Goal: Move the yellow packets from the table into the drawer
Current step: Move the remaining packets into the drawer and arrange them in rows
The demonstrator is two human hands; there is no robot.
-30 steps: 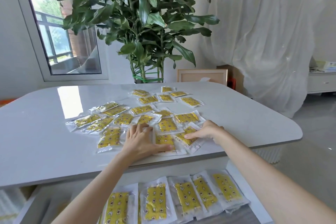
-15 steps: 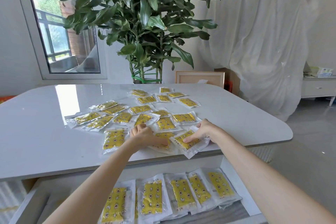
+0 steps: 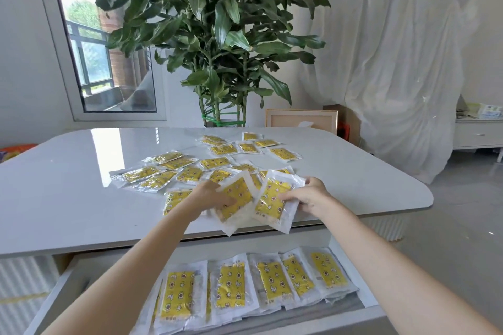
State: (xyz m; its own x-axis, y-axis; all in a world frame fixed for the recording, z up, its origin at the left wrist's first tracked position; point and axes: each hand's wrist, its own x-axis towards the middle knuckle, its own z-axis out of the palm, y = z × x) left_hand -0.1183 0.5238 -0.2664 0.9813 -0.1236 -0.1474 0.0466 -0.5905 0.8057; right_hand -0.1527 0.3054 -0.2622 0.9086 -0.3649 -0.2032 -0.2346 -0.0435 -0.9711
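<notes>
Gripped in left hand (image 3: 208, 196) one yellow packet (image 3: 236, 201), in right hand (image 3: 309, 196) a second packet (image 3: 273, 199) — both tilted over the desk (image 3: 68, 198).

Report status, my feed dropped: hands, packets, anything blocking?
Left hand grips one yellow packet, right hand a second packet, both held above the table edge. Drawer open below, partly filled. Path clear.

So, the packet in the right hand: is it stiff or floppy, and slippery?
Probably floppy: the packet is a thin plastic pouch. Likely slippery, since its clear wrap shines. Seems light: the right hand holds it by one edge.
</notes>
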